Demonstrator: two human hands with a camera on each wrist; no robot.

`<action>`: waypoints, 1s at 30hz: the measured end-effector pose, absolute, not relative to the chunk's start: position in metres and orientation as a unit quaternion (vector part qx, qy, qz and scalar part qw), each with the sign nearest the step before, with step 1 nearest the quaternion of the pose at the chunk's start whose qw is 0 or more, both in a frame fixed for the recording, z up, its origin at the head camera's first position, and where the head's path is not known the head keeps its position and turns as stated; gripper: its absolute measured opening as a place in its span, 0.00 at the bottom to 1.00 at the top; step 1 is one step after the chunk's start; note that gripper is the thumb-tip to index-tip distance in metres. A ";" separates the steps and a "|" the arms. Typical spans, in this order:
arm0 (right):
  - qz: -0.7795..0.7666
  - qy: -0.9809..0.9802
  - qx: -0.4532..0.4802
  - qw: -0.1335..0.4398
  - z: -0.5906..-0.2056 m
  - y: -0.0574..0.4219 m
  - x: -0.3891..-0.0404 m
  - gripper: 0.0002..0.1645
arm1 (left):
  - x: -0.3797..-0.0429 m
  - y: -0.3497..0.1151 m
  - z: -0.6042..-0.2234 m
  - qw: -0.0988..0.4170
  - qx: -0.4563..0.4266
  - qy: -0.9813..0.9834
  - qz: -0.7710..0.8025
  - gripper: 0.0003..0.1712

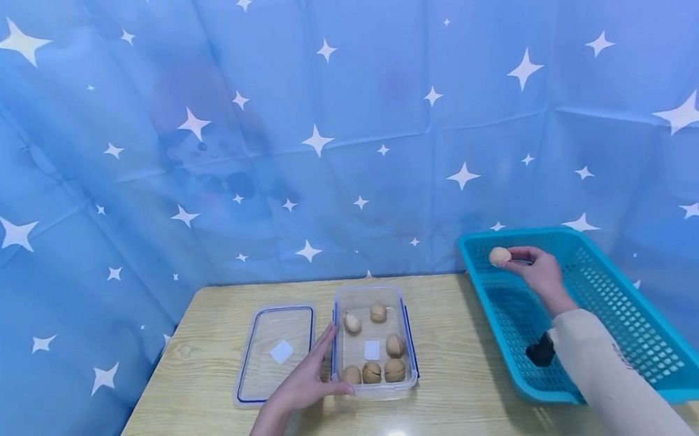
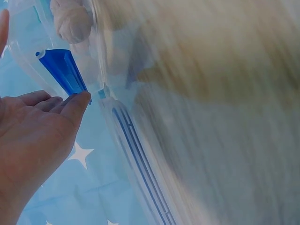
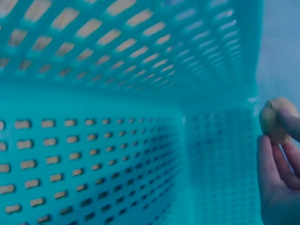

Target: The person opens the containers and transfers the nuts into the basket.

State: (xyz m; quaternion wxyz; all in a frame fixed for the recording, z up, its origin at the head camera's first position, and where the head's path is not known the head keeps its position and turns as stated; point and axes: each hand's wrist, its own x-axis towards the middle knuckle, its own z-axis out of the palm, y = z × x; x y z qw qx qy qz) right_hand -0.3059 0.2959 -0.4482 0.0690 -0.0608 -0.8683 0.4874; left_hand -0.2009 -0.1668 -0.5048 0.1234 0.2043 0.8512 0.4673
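Note:
My right hand [image 1: 540, 275] pinches a walnut [image 1: 500, 256] between thumb and fingertips, over the far left part of the turquoise plastic basket [image 1: 650, 385]. The same walnut [image 3: 273, 123] shows at the right edge of the right wrist view. At the clear plastic box [image 1: 375, 391], my left hand [image 1: 305, 384] lies along the left side, fingers extended and thumb at the near left corner. Its fingertips meet a blue side latch [image 2: 63, 70] in the left wrist view. Several walnuts [image 1: 371, 372] sit in the box, most of them toward its near end and right side.
A clear lid [image 1: 263, 374] with a blue seal lies flat on the wooden table [image 1: 453, 376], left of the box. Behind the table hangs a blue curtain [image 1: 386, 207] with white stars. The basket stands at the table's right side.

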 end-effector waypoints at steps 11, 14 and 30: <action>0.458 -0.886 -0.068 -0.024 -0.479 0.313 -0.310 0.34 | -0.199 -0.171 -0.504 0.119 0.197 0.857 0.462 0.67; 0.447 -0.891 -0.066 -0.041 -0.482 0.314 -0.310 0.34 | -0.201 -0.171 -0.503 0.116 0.201 0.857 0.459 0.67; 0.465 -0.876 -0.063 -0.112 -0.493 0.325 -0.312 0.34 | -0.204 -0.168 -0.505 0.128 0.203 0.856 0.458 0.66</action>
